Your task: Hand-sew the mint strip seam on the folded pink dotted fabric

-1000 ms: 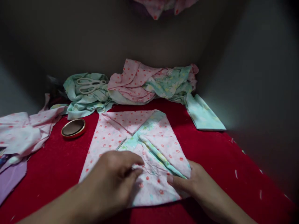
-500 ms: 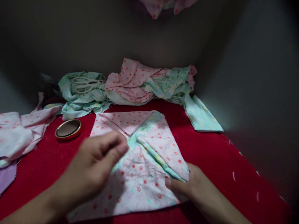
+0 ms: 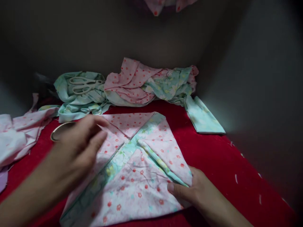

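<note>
Well, your pink and green cloth (image 3: 130,165) lies right in front of you on the red table cover (image 3: 213,151), mostly flat. It looks like a good part is done. The top flap (image 3: 129,124) and the left flap (image 3: 111,145) meet along a line that runs down to the middle. That line looks closed. A green strip (image 3: 118,157) shows on a slant, from the far right corner to the near left one.

The other side does not look done yet. Between the right flap (image 3: 174,154) and the bottom flap (image 3: 132,195), a rolled green edge (image 3: 163,164) puffs up, and the gap beside it seems to be the bit that is left. The bottom flap is a little wrinkly there too.

Your right hand (image 3: 201,186) grips the cloth at that corner, thumb on top. The other fingers hide under it.

Your left hand (image 3: 82,142) is up over the left side, fingers curled toward the thumb. It is blurry, so I cannot tell if you pinch something thin, like a thread. The scissors (image 3: 82,85) rest at the back on crumpled green cloth (image 3: 82,105).
</note>
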Demonstrator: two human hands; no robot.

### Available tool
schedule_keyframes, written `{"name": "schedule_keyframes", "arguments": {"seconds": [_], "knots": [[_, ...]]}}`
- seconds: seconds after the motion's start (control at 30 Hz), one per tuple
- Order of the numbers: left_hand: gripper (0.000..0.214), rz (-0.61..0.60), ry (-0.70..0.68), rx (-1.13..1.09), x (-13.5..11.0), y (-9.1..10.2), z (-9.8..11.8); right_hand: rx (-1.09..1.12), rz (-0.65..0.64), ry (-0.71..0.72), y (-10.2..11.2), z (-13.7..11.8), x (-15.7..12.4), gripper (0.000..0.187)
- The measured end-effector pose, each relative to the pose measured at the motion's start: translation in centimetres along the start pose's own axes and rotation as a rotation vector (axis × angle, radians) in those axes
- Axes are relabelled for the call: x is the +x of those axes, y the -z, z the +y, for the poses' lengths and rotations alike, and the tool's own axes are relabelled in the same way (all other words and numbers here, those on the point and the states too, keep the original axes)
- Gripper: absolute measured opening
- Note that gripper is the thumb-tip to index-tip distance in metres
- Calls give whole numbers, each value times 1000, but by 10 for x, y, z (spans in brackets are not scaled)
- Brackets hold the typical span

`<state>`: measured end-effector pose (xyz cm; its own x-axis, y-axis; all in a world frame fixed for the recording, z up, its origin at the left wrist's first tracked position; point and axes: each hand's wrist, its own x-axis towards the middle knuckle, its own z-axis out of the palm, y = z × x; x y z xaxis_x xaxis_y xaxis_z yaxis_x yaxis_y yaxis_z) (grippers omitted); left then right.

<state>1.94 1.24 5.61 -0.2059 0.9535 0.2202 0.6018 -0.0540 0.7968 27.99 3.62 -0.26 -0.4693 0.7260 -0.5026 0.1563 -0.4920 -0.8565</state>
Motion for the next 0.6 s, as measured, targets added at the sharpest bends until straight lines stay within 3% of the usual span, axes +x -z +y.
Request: {"name": "schedule_keyframes", "arguments": {"seconds": [0.07, 0.17, 0.33, 0.6], "knots": [[10, -323, -43, -35, -13, -29, 10, 9, -5, 6, -1, -1, 0, 20], [17, -609, -22, -188, -30, -62, 11, 83, -33, 19, -4, -1, 1, 28], [16, -579, -192, -280, -43, -84, -5, 72, 33, 31, -3, 3, 0, 25], [19, -592, -237, -152, -43, -83, -7, 71, 45, 6, -1, 2, -4, 26]]}}
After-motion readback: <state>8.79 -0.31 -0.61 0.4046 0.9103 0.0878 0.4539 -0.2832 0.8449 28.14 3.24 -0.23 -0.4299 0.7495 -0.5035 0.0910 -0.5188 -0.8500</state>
